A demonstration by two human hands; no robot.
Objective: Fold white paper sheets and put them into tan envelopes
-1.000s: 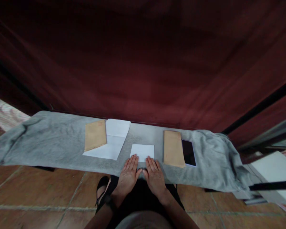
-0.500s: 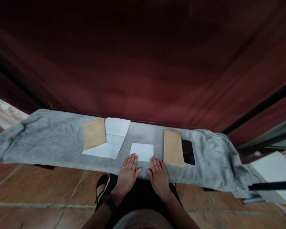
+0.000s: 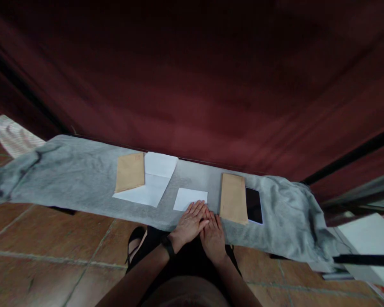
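Note:
A small folded white paper (image 3: pixel 188 197) lies flat on the grey cloth (image 3: pixel 83 187) in front of me. My left hand (image 3: pixel 192 219) rests on the paper's near right part with its fingers stretched out. Right beside it, my right hand (image 3: pixel 213 234) lies flat, fingers extended, at the paper's near right corner; the two hands touch. Neither hand grips anything. To the left, a brown envelope (image 3: pixel 130 172) overlaps a larger creased white sheet (image 3: pixel 155 183). Several stacked brown envelopes (image 3: pixel 233 198) lie to the right of my hands.
A phone (image 3: pixel 254 205) with a dark screen lies against the right-hand envelopes. Behind the cloth-covered surface hangs a dark red curtain (image 3: pixel 192 115). At the far right are a white board (image 3: pixel 368 238) and a black bar (image 3: pixel 365 259). Brown floor tiles (image 3: pixel 57 243) show below.
My left hand has moved right across the paper's near edge and now touches my right hand. The right hand stays nearly in place. The view has tilted slightly.

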